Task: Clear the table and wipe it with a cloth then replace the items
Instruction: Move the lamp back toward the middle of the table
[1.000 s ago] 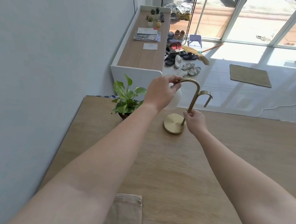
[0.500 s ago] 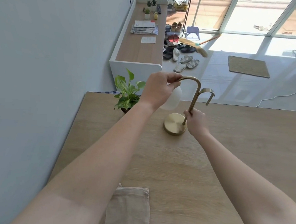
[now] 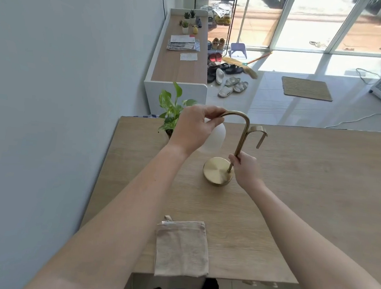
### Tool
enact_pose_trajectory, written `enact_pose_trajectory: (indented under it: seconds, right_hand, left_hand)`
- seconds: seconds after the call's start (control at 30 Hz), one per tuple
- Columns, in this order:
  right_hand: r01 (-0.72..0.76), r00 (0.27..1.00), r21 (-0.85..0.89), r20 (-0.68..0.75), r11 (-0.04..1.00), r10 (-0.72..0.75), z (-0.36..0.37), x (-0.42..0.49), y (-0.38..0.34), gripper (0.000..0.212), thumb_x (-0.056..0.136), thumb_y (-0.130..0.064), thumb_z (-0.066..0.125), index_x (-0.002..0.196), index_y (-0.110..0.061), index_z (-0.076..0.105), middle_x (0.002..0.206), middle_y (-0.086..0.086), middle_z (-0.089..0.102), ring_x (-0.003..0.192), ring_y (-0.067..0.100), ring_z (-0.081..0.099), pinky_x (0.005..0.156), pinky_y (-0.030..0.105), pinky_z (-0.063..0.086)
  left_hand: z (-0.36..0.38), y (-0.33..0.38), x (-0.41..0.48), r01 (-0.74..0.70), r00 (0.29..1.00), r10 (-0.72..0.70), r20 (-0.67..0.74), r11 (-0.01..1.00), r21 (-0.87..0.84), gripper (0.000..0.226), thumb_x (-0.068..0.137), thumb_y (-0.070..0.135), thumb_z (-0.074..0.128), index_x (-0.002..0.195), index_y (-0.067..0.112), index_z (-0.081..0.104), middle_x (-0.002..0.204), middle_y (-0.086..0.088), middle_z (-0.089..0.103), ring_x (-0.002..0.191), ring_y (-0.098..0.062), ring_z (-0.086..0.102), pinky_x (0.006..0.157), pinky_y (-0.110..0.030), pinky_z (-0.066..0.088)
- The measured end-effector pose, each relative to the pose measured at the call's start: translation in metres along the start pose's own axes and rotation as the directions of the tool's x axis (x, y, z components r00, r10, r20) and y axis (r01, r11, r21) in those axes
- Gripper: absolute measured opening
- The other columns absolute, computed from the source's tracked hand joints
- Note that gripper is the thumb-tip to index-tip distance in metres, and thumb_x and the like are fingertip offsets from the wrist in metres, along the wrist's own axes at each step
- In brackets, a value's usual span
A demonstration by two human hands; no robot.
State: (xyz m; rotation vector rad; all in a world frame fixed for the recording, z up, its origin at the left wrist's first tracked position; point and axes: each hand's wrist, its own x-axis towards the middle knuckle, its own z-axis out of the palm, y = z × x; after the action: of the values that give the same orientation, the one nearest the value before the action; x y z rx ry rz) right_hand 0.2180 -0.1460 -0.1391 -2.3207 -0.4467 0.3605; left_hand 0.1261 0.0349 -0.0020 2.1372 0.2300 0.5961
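Observation:
A brass table lamp (image 3: 244, 135) with a round base (image 3: 215, 173) and a white globe shade (image 3: 213, 139) stands on the wooden table (image 3: 298, 178). My left hand (image 3: 193, 128) grips the curved top of the lamp arm above the shade. My right hand (image 3: 246, 168) holds the lower stem just above the base. A folded beige cloth (image 3: 182, 248) lies at the near edge of the table. A small potted green plant (image 3: 173, 110) sits at the far left corner, behind my left hand.
A grey wall runs along the table's left side. Beyond the table stands a long low wooden-topped cabinet (image 3: 180, 66) with papers and small plants. Shoes (image 3: 228, 78), a broom, a mat (image 3: 306, 88) and a white cable lie on the tiled floor.
Both hands have stayed on the lamp. The view has tilted down and pulled back, so more of the cloth and the near table edge shows. The lamp sits about where it was.

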Motion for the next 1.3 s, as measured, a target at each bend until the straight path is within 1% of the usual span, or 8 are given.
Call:
enact_pose_trajectory:
  seconds: [0.07, 0.23, 0.4, 0.5, 0.67, 0.9, 1.1, 1.3]
  right_hand:
    - [0.002, 1.000, -0.015, -0.001, 1.000, -0.002, 0.003, -0.014, 0.001, 0.030, 0.109, -0.030, 0.055, 0.087, -0.014, 0.066, 0.080, -0.002, 0.069, 0.073, 0.012, 0.063, 0.062, 0.032, 0.043]
    - [-0.006, 1.000, -0.024, -0.014, 1.000, 0.006, 0.008, -0.040, 0.007, 0.030, 0.109, -0.030, 0.056, 0.088, -0.011, 0.067, 0.080, 0.000, 0.069, 0.074, 0.017, 0.063, 0.062, 0.033, 0.043]
    - [-0.031, 0.999, -0.020, -0.030, 0.999, 0.030, 0.005, -0.059, 0.014, 0.030, 0.109, -0.030, 0.056, 0.087, -0.012, 0.066, 0.078, -0.001, 0.067, 0.072, 0.017, 0.061, 0.060, 0.032, 0.040]
    - [-0.043, 0.998, -0.005, -0.040, 0.999, 0.043, 0.002, -0.066, 0.020, 0.029, 0.108, -0.029, 0.056, 0.087, -0.011, 0.066, 0.079, 0.001, 0.068, 0.073, 0.018, 0.061, 0.062, 0.035, 0.042]
    - [-0.052, 0.998, 0.026, -0.039, 0.998, 0.053, -0.005, -0.074, 0.026, 0.030, 0.109, -0.027, 0.056, 0.088, -0.008, 0.066, 0.079, 0.003, 0.069, 0.072, 0.016, 0.060, 0.061, 0.029, 0.041]
    - [-0.051, 0.998, 0.043, -0.029, 0.998, 0.053, -0.009, -0.076, 0.032, 0.029, 0.109, -0.027, 0.055, 0.085, -0.014, 0.065, 0.080, 0.002, 0.068, 0.074, 0.018, 0.060, 0.064, 0.032, 0.044]
    - [-0.062, 0.998, 0.039, -0.029, 0.997, 0.064, -0.007, -0.076, 0.037, 0.028, 0.109, -0.030, 0.057, 0.093, -0.010, 0.070, 0.086, 0.002, 0.072, 0.084, 0.020, 0.066, 0.077, 0.041, 0.051]
    - [-0.053, 0.998, 0.034, -0.014, 0.998, 0.054, -0.007, -0.078, 0.042, 0.029, 0.109, -0.032, 0.057, 0.090, -0.013, 0.068, 0.084, -0.001, 0.071, 0.084, 0.022, 0.067, 0.068, 0.032, 0.048]
  left_hand:
    - [-0.004, 0.001, -0.013, 0.001, 1.000, -0.001, 0.008, 1.000, -0.014, 0.022, 0.094, 0.013, 0.080, 0.116, 0.017, 0.083, 0.101, 0.016, 0.079, 0.097, 0.005, 0.072, 0.096, -0.017, 0.054]
    - [-0.010, 0.002, -0.040, 0.024, 0.999, -0.023, 0.028, 0.999, -0.033, 0.023, 0.095, 0.013, 0.079, 0.117, 0.016, 0.083, 0.102, 0.014, 0.079, 0.098, 0.008, 0.071, 0.093, -0.007, 0.049]
    - [-0.006, 0.004, -0.055, 0.033, 0.999, -0.029, 0.041, 0.996, -0.077, 0.023, 0.094, 0.011, 0.080, 0.116, 0.016, 0.083, 0.103, 0.013, 0.081, 0.098, 0.006, 0.073, 0.101, -0.021, 0.055]
    - [-0.002, 0.008, -0.060, 0.044, 0.998, -0.038, 0.057, 0.994, -0.099, 0.023, 0.094, 0.011, 0.080, 0.116, 0.017, 0.083, 0.104, 0.012, 0.081, 0.099, 0.005, 0.073, 0.102, -0.024, 0.056]
    - [0.007, 0.009, -0.064, 0.035, 0.997, -0.028, 0.071, 0.994, -0.102, 0.022, 0.093, 0.012, 0.081, 0.114, 0.018, 0.084, 0.104, 0.012, 0.082, 0.101, 0.002, 0.074, 0.103, -0.033, 0.058]
    - [0.015, 0.010, -0.065, 0.039, 0.994, -0.030, 0.104, 0.995, -0.087, 0.024, 0.092, 0.014, 0.082, 0.115, 0.020, 0.084, 0.105, 0.013, 0.082, 0.101, 0.002, 0.074, 0.102, -0.034, 0.059]
    - [0.022, 0.012, -0.064, 0.054, 0.988, -0.043, 0.150, 0.996, -0.075, 0.024, 0.092, 0.022, 0.083, 0.116, 0.027, 0.083, 0.106, 0.016, 0.081, 0.103, 0.003, 0.074, 0.101, -0.036, 0.059]
    - [0.019, 0.015, -0.064, 0.078, 0.984, -0.061, 0.166, 0.993, -0.094, 0.028, 0.090, 0.019, 0.085, 0.117, 0.023, 0.084, 0.107, 0.012, 0.082, 0.103, 0.000, 0.075, 0.102, -0.036, 0.059]
